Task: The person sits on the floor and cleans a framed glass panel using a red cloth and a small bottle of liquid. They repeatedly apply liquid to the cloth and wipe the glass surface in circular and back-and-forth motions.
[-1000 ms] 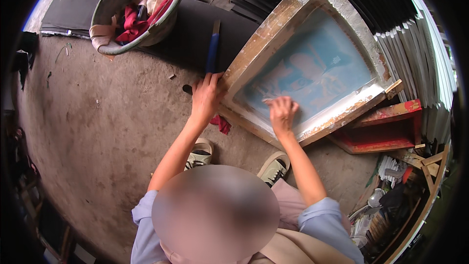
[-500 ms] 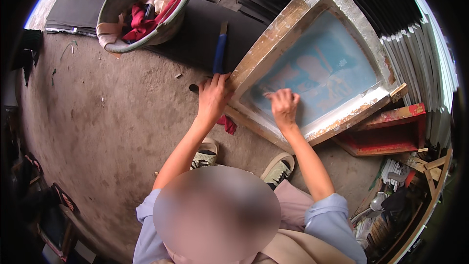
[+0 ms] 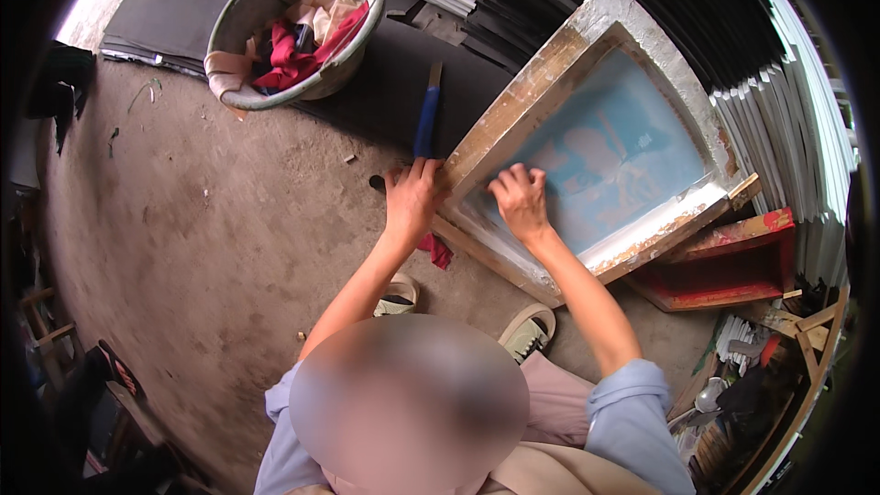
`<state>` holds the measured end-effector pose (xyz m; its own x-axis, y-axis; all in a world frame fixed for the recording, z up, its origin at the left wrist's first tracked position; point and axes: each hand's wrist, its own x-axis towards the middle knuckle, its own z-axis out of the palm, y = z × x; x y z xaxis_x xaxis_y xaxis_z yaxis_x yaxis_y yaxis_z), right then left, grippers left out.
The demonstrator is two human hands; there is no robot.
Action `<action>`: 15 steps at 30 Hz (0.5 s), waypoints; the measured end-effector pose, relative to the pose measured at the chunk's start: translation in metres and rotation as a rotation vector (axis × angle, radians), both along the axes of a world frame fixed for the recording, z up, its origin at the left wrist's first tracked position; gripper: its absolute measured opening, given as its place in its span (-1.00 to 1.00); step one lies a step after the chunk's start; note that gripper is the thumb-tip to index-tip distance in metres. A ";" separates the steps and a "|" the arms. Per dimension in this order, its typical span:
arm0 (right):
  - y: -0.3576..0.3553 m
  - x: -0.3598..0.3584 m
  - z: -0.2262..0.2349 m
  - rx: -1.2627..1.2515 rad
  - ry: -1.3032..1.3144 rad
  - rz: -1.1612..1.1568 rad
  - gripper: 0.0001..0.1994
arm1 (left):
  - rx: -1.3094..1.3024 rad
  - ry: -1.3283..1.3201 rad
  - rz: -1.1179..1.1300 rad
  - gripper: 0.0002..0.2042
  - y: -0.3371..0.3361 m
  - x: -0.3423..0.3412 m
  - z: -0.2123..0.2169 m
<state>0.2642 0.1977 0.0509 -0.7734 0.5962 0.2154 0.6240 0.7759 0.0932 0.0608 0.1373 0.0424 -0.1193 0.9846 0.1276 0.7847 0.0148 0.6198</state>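
In the head view, the left hand is clamped on the left edge of a wooden frame, which lies ahead and rightward; the right hand curls over its bluish mesh — whether fingers pinch anything, I cannot tell.

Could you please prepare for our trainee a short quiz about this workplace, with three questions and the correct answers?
1. True or false: the left hand touches the wooden frame.
2. What colour is the handle of the tool lying just beyond that hand? A) red B) blue C) yellow
3. Fill in: the hand over the bluish panel inside the frame is the ______ one.

Key:
1. True
2. B) blue
3. right (the right hand)
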 end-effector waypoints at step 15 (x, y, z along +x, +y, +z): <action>0.020 -0.008 0.009 0.054 -0.036 0.062 -0.94 | -0.018 0.058 -0.017 -0.49 0.002 -0.001 0.001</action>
<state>0.2566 0.2177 0.0600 -0.8164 0.5350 0.2176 0.5703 0.8062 0.1573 0.0595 0.1395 0.0434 -0.0957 0.9886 0.1162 0.8196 0.0120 0.5728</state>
